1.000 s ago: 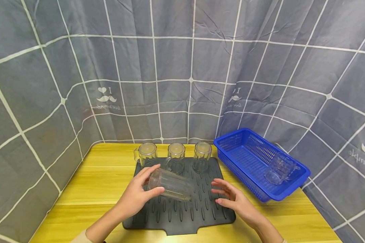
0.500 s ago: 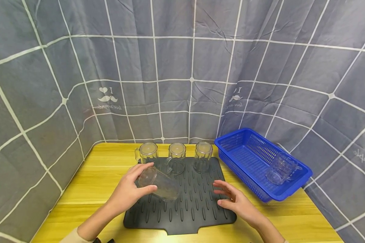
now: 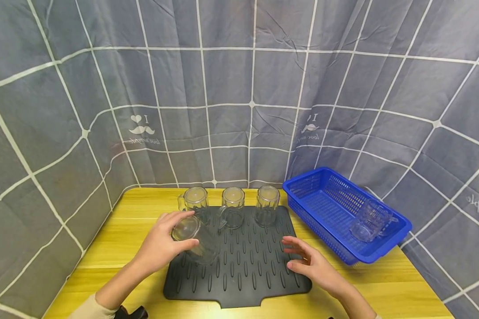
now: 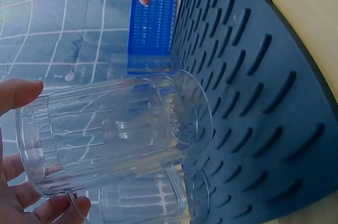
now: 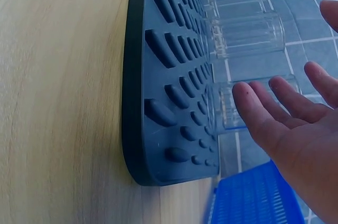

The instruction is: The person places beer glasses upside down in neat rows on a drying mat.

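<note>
My left hand (image 3: 161, 241) grips a clear glass mug (image 4: 116, 129) near its base, thumb on one side and fingers on the other. The mug is tilted, its mouth pointing down toward the black ridged mat (image 3: 243, 270); in the left wrist view its rim is close to the mat, but contact I cannot tell. Behind it, three glass mugs stand upside down in a row: a left one (image 3: 196, 199), a middle one (image 3: 233, 208) and a right one (image 3: 267, 207). My right hand (image 3: 313, 268) hovers over the mat's right edge, fingers relaxed, holding nothing.
A blue plastic basket (image 3: 303, 221) stands at the right, with clear glassware (image 3: 369, 221) lying in its near end. The mat lies on a yellow wooden table (image 3: 104, 248). A grey checked curtain (image 3: 231, 88) hangs behind and at both sides.
My left hand has moved left with the mug, which has swung from nearly sideways to a steeper, mouth-down tilt. The right hand has stayed almost still.
</note>
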Tool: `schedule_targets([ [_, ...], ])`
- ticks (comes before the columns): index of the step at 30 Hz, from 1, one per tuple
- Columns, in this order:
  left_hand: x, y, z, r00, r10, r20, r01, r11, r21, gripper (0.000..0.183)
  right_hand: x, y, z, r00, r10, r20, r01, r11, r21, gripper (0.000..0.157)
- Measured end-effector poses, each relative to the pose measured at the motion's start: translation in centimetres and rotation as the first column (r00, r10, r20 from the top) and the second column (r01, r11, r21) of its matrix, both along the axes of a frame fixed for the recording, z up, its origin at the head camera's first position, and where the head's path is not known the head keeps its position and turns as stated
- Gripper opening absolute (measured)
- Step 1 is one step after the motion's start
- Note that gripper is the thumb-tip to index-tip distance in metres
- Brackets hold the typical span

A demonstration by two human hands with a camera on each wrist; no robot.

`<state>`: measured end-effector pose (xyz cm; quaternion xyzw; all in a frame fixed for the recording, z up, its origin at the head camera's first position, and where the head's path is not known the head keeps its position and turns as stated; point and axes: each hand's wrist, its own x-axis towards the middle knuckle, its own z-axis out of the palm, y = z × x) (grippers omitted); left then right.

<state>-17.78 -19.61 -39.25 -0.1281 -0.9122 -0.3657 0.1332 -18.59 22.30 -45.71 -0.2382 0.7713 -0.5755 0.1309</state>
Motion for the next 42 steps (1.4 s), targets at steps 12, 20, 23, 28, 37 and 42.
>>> schedule_targets([
  [12,-1.2,-1.0,-0.5,0.999,0.036,-0.018,-0.038,0.995,-0.088,0.068,-0.4,0.0,0.2,0.999,-0.017,-0.027,0.018,0.999,0.044,0.058],
  [20,-1.6,-1.5,-1.2,0.999,0.041,-0.016,-0.043,0.992,-0.115,0.064,-0.6,0.0,0.2,1.0,-0.01,-0.012,0.011,0.998,0.062,0.058],
  [23,-1.8,-1.6,-1.5,0.999,0.039,-0.01,-0.04,0.992,-0.118,0.064,-0.7,0.0,0.3,1.0,-0.01,-0.018,0.011,0.997,0.077,0.057],
  [28,-1.9,-1.6,-1.9,0.999,0.038,-0.01,-0.039,0.992,-0.121,0.063,-0.8,-0.1,0.4,0.999,-0.01,-0.036,0.013,0.996,0.089,0.057],
  [37,-2.1,-1.5,-2.3,0.999,0.037,0.0,-0.037,0.992,-0.12,0.065,-0.9,-0.3,0.7,1.0,0.0,-0.029,0.002,0.995,0.098,0.056],
  [42,-2.2,-1.0,-2.4,0.999,0.034,-0.004,-0.034,0.992,-0.118,0.065,-0.8,-0.3,0.7,1.0,-0.003,-0.024,0.005,0.994,0.107,0.055],
])
